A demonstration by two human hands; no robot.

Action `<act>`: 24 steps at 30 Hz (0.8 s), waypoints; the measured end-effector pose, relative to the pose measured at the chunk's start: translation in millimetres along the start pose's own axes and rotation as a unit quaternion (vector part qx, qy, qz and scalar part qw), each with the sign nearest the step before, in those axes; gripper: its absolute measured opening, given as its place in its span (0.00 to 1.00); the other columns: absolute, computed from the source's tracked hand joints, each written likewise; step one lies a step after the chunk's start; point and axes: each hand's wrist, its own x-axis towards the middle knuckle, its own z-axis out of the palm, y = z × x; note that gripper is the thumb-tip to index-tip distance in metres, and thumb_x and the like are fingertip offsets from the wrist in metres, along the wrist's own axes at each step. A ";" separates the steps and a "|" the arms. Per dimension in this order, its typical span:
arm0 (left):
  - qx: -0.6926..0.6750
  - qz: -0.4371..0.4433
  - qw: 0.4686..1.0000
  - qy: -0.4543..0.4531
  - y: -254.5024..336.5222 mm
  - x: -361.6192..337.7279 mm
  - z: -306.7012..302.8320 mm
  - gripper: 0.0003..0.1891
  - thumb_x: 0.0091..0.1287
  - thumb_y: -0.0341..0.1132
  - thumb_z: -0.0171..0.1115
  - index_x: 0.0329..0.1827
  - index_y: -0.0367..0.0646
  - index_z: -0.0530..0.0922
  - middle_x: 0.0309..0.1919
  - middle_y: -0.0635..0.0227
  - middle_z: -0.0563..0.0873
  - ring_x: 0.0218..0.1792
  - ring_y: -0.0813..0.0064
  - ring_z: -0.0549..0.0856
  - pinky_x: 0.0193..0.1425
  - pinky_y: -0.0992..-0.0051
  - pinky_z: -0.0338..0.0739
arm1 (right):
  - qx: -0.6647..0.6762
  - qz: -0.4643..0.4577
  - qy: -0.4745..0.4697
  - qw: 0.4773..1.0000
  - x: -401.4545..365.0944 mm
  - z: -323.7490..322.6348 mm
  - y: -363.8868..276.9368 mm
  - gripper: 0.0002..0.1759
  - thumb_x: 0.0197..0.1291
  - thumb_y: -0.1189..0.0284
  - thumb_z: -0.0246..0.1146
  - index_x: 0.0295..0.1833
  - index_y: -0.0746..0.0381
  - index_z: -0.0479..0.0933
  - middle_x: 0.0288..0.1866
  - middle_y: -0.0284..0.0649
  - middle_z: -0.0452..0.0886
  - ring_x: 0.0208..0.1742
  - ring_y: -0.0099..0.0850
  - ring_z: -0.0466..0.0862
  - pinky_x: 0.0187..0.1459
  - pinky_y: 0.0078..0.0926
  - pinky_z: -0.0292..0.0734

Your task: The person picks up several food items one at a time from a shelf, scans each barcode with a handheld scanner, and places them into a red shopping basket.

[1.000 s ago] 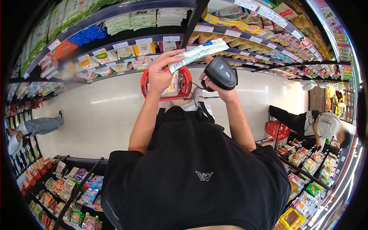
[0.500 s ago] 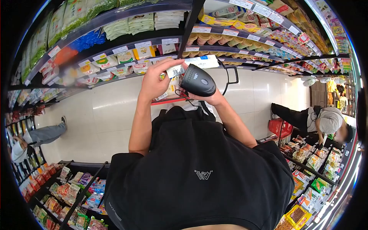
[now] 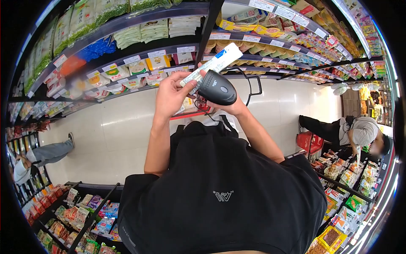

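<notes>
My left hand point(image 3: 170, 96) grips one end of a long, narrow white carton point(image 3: 221, 60) with a blue patch and small print. The carton slants up to the right, its far end in front of the shelf edges. Around a black handheld barcode scanner point(image 3: 218, 89) my right hand point(image 3: 235, 109) is closed, mostly hidden beneath it. The scanner's head end overlaps the carton's lower part, close to my left fingers. A red basket point(image 3: 192, 114) with packaged goods shows just below my hands.
Shelves of bagged goods and cups point(image 3: 249, 45) run ahead. A black looped frame point(image 3: 259, 84) stands right of the scanner. Low displays of packets point(image 3: 95, 211) lie behind me. One person point(image 3: 50, 150) is at far left; another point(image 3: 363, 131), near a red basket point(image 3: 310, 143), at right.
The carton has swung from nearly level to a steep slant, its far end rising. My left hand has shifted slightly down and turned with it. The scanner has hardly moved.
</notes>
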 end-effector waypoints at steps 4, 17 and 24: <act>-0.004 -0.005 1.000 0.002 2.3 0.8 2.8 0.14 0.65 0.27 0.62 0.50 0.28 0.74 0.36 0.56 0.87 0.33 0.73 0.88 0.32 0.80 0.83 | 0.064 0.030 0.124 0.990 4.2 -23.4 4.5 0.22 0.48 0.79 0.71 0.51 0.64 0.77 0.42 0.36 0.83 0.40 0.21 0.80 0.45 0.23 0.76; -0.026 0.021 0.999 -0.004 -25.8 17.4 1.0 0.11 0.66 0.27 0.62 0.48 0.30 0.76 0.33 0.62 0.87 0.28 0.86 0.82 0.30 0.85 0.75 | 0.016 0.047 0.022 0.999 -8.1 14.7 9.1 0.36 0.39 0.76 0.78 0.58 0.66 0.72 0.50 0.38 0.81 0.52 0.25 0.78 0.57 0.26 0.71; -0.012 -0.023 1.000 0.004 -23.7 16.1 7.6 0.16 0.65 0.21 0.59 0.51 0.38 0.64 0.37 0.54 0.84 0.26 0.76 0.86 0.24 0.80 0.80 | 0.056 0.061 0.070 0.994 -2.8 -3.4 28.2 0.29 0.43 0.78 0.75 0.54 0.65 0.74 0.48 0.34 0.82 0.47 0.22 0.78 0.54 0.24 0.72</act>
